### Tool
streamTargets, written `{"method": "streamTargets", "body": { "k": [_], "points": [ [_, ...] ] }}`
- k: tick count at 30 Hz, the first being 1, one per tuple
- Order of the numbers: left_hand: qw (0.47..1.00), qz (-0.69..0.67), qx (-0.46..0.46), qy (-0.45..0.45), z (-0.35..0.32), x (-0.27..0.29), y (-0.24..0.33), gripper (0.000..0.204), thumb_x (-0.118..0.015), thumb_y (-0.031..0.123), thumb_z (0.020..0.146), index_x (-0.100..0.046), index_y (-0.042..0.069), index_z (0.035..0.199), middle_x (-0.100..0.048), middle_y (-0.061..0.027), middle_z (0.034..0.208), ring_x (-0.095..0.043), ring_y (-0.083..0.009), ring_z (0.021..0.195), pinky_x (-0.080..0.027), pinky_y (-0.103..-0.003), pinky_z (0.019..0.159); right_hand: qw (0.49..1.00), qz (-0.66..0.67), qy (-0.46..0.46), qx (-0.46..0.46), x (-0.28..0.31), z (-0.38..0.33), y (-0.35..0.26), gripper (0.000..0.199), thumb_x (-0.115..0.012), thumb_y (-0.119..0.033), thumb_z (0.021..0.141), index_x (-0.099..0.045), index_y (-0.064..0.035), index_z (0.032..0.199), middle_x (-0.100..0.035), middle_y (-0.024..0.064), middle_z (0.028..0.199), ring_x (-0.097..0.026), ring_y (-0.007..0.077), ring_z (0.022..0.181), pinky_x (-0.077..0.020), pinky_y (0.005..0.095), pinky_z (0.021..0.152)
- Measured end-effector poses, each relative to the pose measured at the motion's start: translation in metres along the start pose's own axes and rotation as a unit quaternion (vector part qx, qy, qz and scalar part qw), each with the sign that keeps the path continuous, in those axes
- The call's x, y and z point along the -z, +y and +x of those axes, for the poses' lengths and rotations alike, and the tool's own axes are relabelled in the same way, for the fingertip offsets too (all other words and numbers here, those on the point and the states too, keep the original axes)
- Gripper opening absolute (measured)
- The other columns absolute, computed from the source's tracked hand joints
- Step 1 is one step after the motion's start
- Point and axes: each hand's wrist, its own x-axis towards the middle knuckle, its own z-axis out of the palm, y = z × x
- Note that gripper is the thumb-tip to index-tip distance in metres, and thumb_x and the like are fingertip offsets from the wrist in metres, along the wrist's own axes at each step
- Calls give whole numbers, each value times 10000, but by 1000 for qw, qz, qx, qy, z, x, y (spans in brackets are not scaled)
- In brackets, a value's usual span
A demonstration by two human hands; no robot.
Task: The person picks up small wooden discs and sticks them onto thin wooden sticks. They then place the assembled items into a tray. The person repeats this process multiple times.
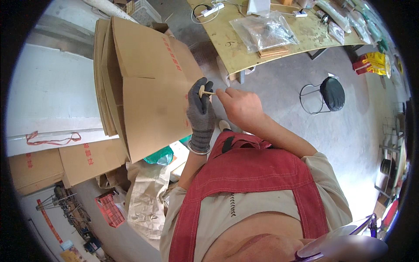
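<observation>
My gloved left hand (200, 109) grips a small wooden disc (201, 91) while my bare right hand (239, 106) pinches its thin stick (210, 92), entering from three o'clock. Stick looks only partly seated; flattened cardboard boxes (144, 87) lean at nine o'clock.

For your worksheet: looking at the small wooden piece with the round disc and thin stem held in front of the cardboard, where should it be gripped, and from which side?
Grip the small wooden piece by its thin stem, coming from the right, as the bare right hand does. The stem juts sideways, free to pinch. The gloved left hand probably steadies the disc end from below.
</observation>
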Motion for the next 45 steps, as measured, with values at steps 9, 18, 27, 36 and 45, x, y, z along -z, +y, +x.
{"method": "streamTargets", "body": {
  "k": [9, 18, 27, 36, 45],
  "points": [
    [997, 82, 8, 7, 66, 50, -26, 321, -527, 85, 1038, -529, 10, 1351, -648, -139, 1293, -668, -252, 1166, -524, -375, 998, 995, 49, -63, -67, -51, 77, -6, 287, -625, -93, 899, -634, -88, 1186, -692, 111, 861, -688, 335, 740, -541, 430, 606],
    [922, -326, 208, -28, 127, 96, -68, 398, -573, 72, 978, -524, -9, 1365, -635, -205, 1326, -648, -290, 1198, -541, -396, 1018, 913, 398, -32, -79, -44, 137, -18, 373, -699, 27, 914, -650, -5, 1282, -669, 129, 994, -673, 240, 877, -535, 327, 756],
    [908, -355, 224, -13, 175, 100, -102, 402, -541, 58, 987, -504, -13, 1380, -614, -227, 1347, -641, -331, 1214, -534, -411, 1034, 956, 277, 88, 49, -92, 189, 6, 176, -716, -37, 905, -673, -13, 1074, -655, 161, 971, -664, 363, 841, -549, 406, 708],
    [926, -301, 227, -24, 263, 80, -137, 391, -547, 69, 1008, -497, -12, 1387, -610, -227, 1351, -648, -344, 1204, -542, -438, 1035, 993, 63, -50, -89, -123, 241, 86, 206, -614, -155, 896, -585, -110, 1095, -651, 121, 888, -665, 383, 734, -519, 487, 576],
    [962, -231, 144, -35, 338, 38, -161, 406, -525, -12, 978, -492, -27, 1383, -614, -195, 1329, -637, -305, 1205, -528, -426, 1049, 997, 13, -25, -72, -123, 301, 149, 393, -621, -106, 838, -605, -129, 1230, -623, 81, 849, -682, 311, 695, -531, 438, 540]
  ]
}}
